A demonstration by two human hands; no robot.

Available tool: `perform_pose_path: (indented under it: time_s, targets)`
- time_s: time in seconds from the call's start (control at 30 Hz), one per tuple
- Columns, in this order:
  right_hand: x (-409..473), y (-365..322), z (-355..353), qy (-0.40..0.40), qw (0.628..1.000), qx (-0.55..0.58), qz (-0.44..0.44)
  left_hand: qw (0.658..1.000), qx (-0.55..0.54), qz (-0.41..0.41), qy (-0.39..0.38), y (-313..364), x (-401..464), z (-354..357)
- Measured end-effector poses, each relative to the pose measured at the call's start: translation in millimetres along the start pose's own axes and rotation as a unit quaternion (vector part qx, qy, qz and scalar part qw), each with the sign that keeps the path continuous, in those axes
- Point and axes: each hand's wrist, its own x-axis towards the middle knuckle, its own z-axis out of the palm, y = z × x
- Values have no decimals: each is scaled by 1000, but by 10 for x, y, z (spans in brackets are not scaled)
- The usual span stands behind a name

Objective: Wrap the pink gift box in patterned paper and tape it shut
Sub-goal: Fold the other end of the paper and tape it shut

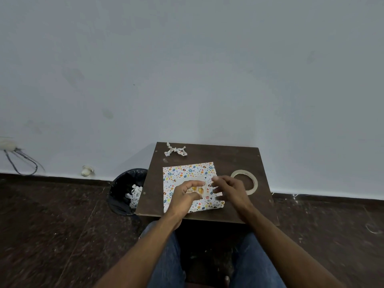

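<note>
The patterned paper point(182, 173), white with small coloured shapes, lies folded over the box on the brown table point(224, 156). The pink box itself is hidden under it. My left hand point(182, 197) pinches a short translucent tape strip point(197, 187) between thumb and forefinger, just above the middle of the package. My right hand point(229, 189) is beside it on the right, with spread fingers touching the paper's folded right edge. A roll of tape point(255, 182) lies flat on the table just right of my right hand.
A crumpled bow of patterned paper point(175, 151) lies near the table's far edge. A black-lined waste bin point(124, 190) with paper scraps stands on the floor against the table's left side. A wall rises close behind. My knees are under the near edge.
</note>
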Motion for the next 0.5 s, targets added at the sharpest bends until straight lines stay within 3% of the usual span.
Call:
perform_pose_path:
  time_s: [0.13,0.33,0.5]
  targets:
    - [-75,-55,177,-33,997,51,47,1000,10,14,-12,10,-27,7]
    - [-94,26,180,-49,994,89,29,1000,21,17,1,-56,20,-28]
    - [-114,52,147,-43,993,80,75,983,172,68,9,-195,89,-71]
